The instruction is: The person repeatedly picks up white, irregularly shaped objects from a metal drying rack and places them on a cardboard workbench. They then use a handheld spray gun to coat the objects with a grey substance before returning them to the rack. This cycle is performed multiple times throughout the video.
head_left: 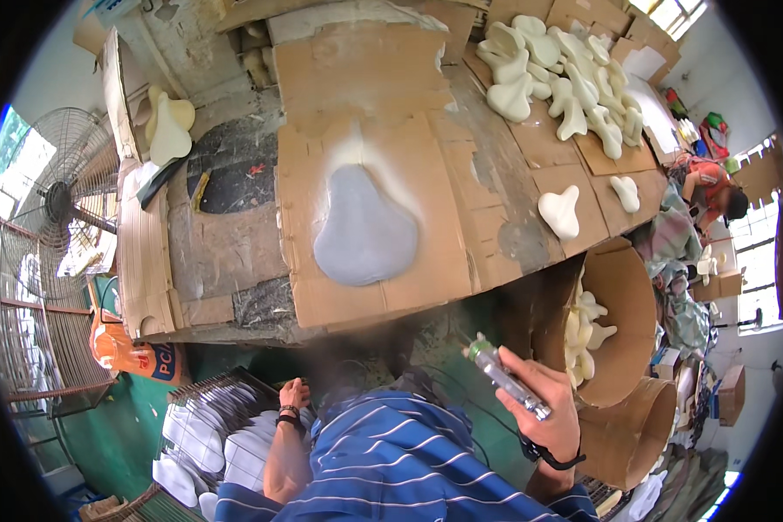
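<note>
Gripping spray gun (508, 380): R hand (558, 409). L hand (294, 394) curled, can't tell if holding. Grey pad (365, 228) nr front edge of cardboard (444, 235) could smear if gun knocks it.

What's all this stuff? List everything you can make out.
Table: one, patchy brown, centre
Rounded piece: one, grey, on the table's cardboard
Cream pieces: many, cream, mostly piled at the table's far right
Cardboard containers: two, brown, right
Fan: one, dark, far left
Rack: at least one, dark, lower left
Flat pieces: many, pale, on the rack
Bag: one, orange and blue, floor at left
Co-worker: one, orange top, far right
Sprayer-like tool: one, silver and green, lower right
Shirt: one, blue with white stripes, bottom centre
Left hand: one, dark wristbands, near the rack
Right hand: one, dark wristband, round the tool
</note>
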A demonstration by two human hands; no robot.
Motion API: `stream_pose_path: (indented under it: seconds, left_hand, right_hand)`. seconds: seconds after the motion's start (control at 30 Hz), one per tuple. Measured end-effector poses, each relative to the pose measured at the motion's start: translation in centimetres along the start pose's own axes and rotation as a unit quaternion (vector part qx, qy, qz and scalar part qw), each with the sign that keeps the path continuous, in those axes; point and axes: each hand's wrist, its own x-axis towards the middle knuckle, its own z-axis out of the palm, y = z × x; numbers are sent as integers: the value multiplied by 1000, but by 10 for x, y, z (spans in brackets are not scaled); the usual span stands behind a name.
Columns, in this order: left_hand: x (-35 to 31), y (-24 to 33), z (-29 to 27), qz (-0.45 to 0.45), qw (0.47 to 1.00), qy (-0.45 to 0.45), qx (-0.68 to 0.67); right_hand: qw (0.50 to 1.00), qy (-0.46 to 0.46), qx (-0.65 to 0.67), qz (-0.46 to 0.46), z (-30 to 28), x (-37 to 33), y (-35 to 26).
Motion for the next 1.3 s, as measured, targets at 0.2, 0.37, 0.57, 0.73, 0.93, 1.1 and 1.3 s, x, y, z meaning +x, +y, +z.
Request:
stream_pose_path:
  seconds: [0.2, 0.37, 0.57, 0.73, 0.93, 1.1, 1.3]
  left_hand:
    - [-2, -24, -4, -67, 998, -10, 12]
    - [-3, -20, -1, -40, 999, 0, -6]
    - [-18, 10, 13, -26, 1000, 0, -7]
    - [-19, 25, 17, 31, 999, 12, -6]
    - [-30, 91, 40, 184, 982, 33, 8]
    - [-29, 172, 93, 335, 940, 28, 50]
    - [14, 248, 166, 462, 836, 192, 225]
  right_hand:
    - [999, 35, 30, -2, 3, 7, 0]
    - [999, -45, -13, -11, -8, 1, 4]
    - [999, 34, 5, -28, -3, 3, 11]
    - [997, 74, 7, 36, -7, -8, 20]
    - [996, -28, 70, 45, 3, -14, 17]
    - [996, -6, 81, 41, 7, -13, 22]
    - [997, 20, 55, 59, -18, -26, 42]
